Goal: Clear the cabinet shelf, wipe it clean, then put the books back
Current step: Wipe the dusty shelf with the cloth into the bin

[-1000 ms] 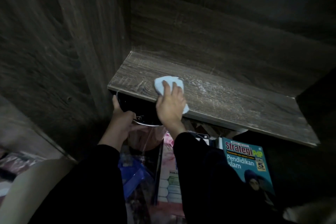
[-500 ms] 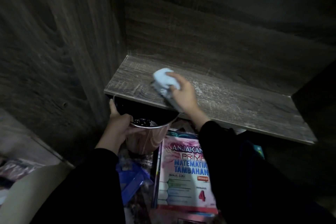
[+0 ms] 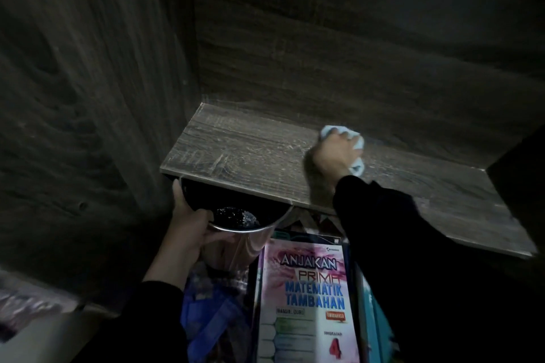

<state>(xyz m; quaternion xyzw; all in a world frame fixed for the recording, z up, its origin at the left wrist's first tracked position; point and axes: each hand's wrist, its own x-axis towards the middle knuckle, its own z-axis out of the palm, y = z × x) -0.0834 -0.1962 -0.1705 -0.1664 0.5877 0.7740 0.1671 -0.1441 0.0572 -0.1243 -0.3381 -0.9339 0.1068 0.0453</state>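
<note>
Since the cloth (image 3: 331, 130) looks soft and light, the right hand (image 3: 328, 158) bunches it under curled fingers (image 3: 343, 138); the left hand (image 3: 188, 231) grips the pot (image 3: 250, 244) rim.

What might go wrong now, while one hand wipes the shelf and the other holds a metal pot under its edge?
The cloth under the right hand is well to the right of the metal pot, so dust pushed off the shelf there may land on the pink book below. The left hand holds the pot near its rim; a tilt may spill the debris inside.
</note>
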